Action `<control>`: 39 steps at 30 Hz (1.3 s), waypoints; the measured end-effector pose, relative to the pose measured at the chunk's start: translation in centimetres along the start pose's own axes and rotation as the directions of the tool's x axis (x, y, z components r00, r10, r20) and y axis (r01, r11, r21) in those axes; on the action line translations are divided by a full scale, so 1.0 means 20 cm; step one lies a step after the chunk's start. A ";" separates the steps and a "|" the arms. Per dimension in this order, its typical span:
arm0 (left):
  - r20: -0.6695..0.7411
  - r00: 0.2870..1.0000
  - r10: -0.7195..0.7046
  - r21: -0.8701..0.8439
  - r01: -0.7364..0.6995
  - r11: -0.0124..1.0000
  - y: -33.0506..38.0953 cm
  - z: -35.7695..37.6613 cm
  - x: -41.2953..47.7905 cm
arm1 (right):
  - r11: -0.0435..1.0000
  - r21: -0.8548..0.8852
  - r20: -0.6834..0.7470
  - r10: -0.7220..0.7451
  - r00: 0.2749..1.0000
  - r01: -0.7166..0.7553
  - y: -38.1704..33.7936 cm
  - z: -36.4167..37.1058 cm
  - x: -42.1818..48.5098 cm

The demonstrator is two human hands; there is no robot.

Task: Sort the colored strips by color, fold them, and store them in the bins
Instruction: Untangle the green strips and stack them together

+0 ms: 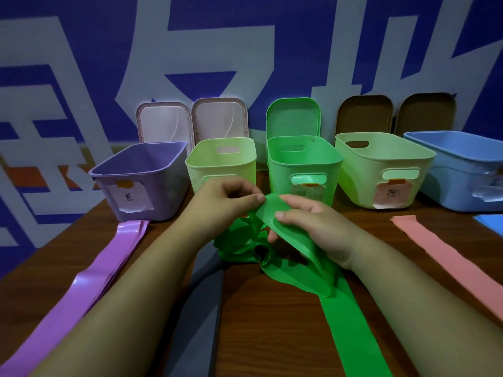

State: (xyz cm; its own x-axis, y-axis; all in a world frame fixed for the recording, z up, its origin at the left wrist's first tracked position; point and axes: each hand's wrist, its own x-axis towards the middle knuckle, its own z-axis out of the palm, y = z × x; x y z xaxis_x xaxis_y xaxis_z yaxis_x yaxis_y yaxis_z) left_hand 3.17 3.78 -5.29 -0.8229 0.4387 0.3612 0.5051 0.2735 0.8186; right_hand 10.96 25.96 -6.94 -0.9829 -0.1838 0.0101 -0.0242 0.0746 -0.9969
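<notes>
Both hands pinch the green strip [283,213]: left hand [228,197] and right hand [313,224] at its far end (tail trailing toward the table's near edge), green bin [304,164] just beyond.

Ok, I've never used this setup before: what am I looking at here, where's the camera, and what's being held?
There is no machine here: this is one picture from a camera worn on a person's head, looking forward and down at their two bare hands. The left hand and right hand both pinch one end of a green strip, whose rest trails in loops onto the brown table. Purple strips lie at the left, a pink strip at the right. Along the back stand five open bins: a purple bin, a pale green bin, a green bin, a second pale green bin and a blue bin, with lids leaning on the wall behind.
</notes>
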 end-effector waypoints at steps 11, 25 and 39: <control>-0.052 0.995 -0.084 -0.114 0.078 0.990 0.07 0.00 -0.02 | 0.999 0.033 -0.050 0.022 0.998 -0.021 -0.01 0.00 -0.02; -0.092 0.977 0.191 0.212 -0.168 0.963 0.57 -0.19 0.18 | 0.981 0.186 -0.072 -0.041 0.997 0.054 0.04 -0.03 0.00; -0.056 0.893 0.446 0.457 -0.374 0.807 0.99 -0.25 0.30 | 0.906 0.313 -0.361 -0.166 0.918 0.286 0.06 -0.08 0.02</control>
State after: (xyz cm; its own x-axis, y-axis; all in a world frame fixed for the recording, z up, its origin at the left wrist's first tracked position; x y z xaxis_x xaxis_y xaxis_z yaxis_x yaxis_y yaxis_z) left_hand 6.89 7.68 15.33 -0.5244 0.4658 0.7128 0.8345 0.4475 0.3215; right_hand 10.15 27.59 -7.94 -0.9640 0.1724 0.2023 -0.2462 -0.2919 -0.9242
